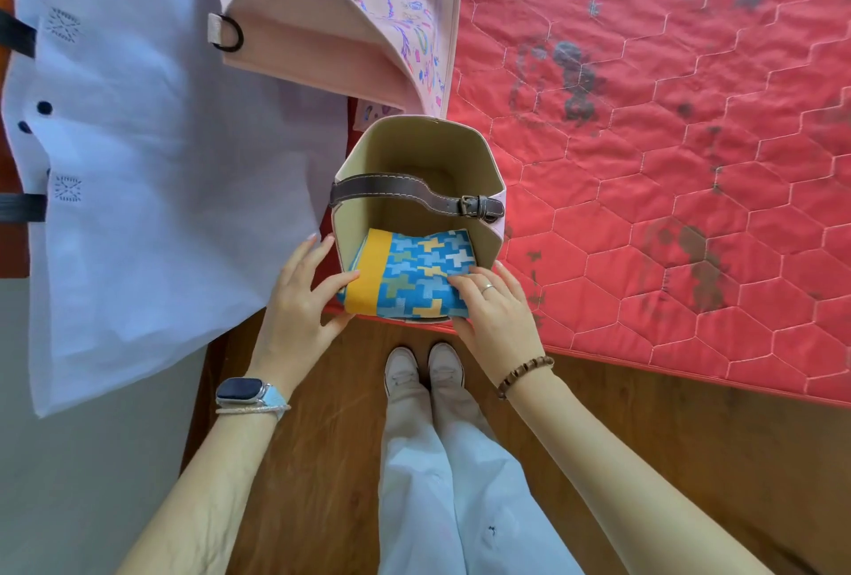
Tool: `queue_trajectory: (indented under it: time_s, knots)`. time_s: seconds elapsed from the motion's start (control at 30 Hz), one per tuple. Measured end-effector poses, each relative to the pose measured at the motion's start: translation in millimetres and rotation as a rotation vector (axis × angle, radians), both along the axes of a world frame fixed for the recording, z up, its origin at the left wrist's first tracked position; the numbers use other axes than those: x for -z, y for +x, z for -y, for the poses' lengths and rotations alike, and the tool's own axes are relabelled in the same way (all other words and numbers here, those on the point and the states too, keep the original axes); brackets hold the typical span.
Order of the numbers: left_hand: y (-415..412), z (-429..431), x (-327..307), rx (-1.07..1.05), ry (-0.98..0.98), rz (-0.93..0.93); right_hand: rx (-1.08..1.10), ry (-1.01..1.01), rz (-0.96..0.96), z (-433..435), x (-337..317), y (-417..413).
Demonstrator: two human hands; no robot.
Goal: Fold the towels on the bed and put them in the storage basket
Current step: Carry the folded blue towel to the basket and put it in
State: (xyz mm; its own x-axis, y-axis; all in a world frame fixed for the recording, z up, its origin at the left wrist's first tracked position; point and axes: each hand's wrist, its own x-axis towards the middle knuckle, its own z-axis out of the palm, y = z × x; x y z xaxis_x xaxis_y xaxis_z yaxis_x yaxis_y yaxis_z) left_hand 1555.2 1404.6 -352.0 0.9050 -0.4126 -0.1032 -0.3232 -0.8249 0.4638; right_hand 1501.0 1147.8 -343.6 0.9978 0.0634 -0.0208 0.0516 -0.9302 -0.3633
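Left hand (299,293): index finger on the yellow band at the left end of the folded towel (410,279), thumb at the towel's near edge, so it pinches that end. The other fingers lie straight along the outside of the basket wall.

Right hand (492,302): fingers flat on top of the towel's right end, thumb tucked below the near edge, so it grips that end. There is a ring (487,288) on one finger.

Towel: blue with a pale and yellow cross pattern and one yellow band. It is folded to a compact rectangle and sits in the mouth of the storage basket (368,146) at the near side, with its near edge covering the near rim. Whether it touches the bottom cannot be told.

Basket: upright with a beige interior and a brown buckled strap (414,192) spanning the opening. It stands at the near corner of the bed (644,160), which has a red quilted surface with grey marks.

Left of the basket is a large white bag (161,160). Beyond that is a pink tote (345,21) with doodle print.

Left wrist: watch (244,390). Right wrist: bead bracelet (525,374).

Below: wooden floor (322,436) and pale shoes (423,367).
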Motion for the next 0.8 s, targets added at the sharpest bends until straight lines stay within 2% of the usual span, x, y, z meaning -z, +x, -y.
queue_trajectory:
  time_s: [0.13, 0.3, 0.53, 0.8]
  knots:
    - [-1, 1, -1, 0.115, 0.013, 0.103, -0.092, 0.029, -0.047, -1, 8, -2]
    - [-3, 15, 10, 0.323, 0.0, 0.062, -0.155, -0.008, -0.078, 1, 16, -1]
    - [1, 23, 22, 0.267, 0.021, 0.158, -0.159, -0.091, -0.064, -1, 31, 1]
    - [-1, 23, 26, 0.277, 0.061, 0.16, -0.129, -0.122, 0.004, -5, 39, -2]
